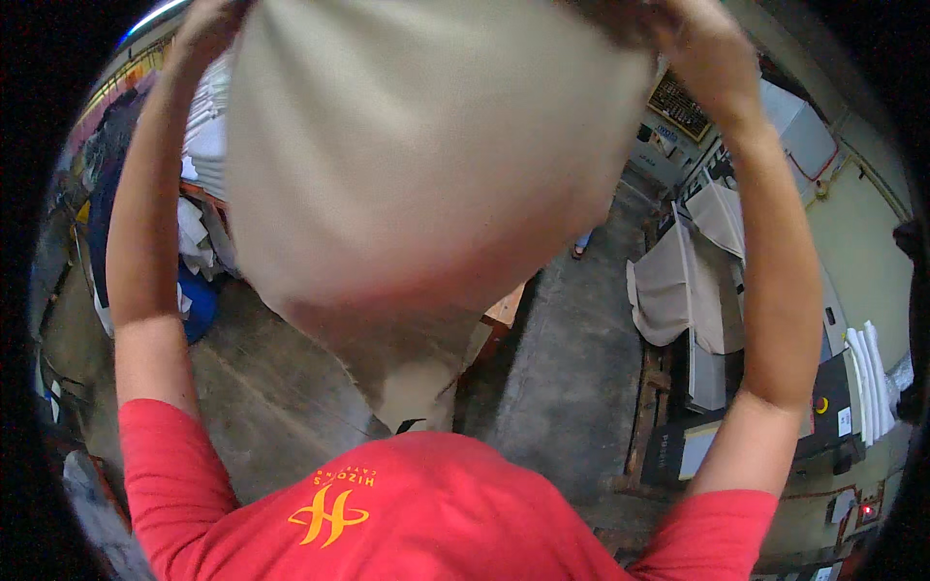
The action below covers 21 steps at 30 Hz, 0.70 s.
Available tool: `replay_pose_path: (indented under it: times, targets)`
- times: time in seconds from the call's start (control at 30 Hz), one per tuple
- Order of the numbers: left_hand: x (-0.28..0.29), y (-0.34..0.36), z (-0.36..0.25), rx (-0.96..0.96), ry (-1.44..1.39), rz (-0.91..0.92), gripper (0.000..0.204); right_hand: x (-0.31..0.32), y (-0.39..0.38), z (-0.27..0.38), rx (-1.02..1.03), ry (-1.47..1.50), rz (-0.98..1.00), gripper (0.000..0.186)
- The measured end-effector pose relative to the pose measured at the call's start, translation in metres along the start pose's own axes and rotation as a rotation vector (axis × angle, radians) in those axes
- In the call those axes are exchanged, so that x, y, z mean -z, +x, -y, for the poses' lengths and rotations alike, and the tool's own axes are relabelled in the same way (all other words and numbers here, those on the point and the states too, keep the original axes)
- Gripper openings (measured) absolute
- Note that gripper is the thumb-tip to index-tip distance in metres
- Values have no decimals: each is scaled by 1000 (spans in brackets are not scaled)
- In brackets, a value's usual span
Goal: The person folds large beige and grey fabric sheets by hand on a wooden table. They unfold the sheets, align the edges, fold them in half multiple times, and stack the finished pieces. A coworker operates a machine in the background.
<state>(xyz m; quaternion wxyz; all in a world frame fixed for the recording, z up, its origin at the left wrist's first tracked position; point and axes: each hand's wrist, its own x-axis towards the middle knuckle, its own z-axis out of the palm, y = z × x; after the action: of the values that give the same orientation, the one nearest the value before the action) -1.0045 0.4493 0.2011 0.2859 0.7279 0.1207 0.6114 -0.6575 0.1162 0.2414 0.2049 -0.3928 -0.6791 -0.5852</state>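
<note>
Where it hangs at the upper centre of the frame, the beige cloth [426, 165] tapers downward along its long axis, between my left grip [210, 27] and right grip [686, 37], each grasping an upper edge, neither clearly nearer.

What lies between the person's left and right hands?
A raised beige cloth spans the stretch between the left hand and the right hand, in the head view.
</note>
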Motion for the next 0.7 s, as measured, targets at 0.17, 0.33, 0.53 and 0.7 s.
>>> replay_pose_path:
  times: [0.17, 0.33, 0.53, 0.7]
  targets:
    - [-64, -11, 45, 121, 6, 70, 28, -38, -56, 4, 99, -127, 251, 25]
    - [-82, 9, 47, -329, -97, -121, 28, -46, -64, -33, -28, -202, 74, 27]
    - [-145, 59, 165, -196, -23, 116, 28, -117, -132, -64, -164, -160, 185, 22]
    - [-256, 47, 307, 336, 38, 280, 25, -228, -208, -65, -112, -117, 513, 18]
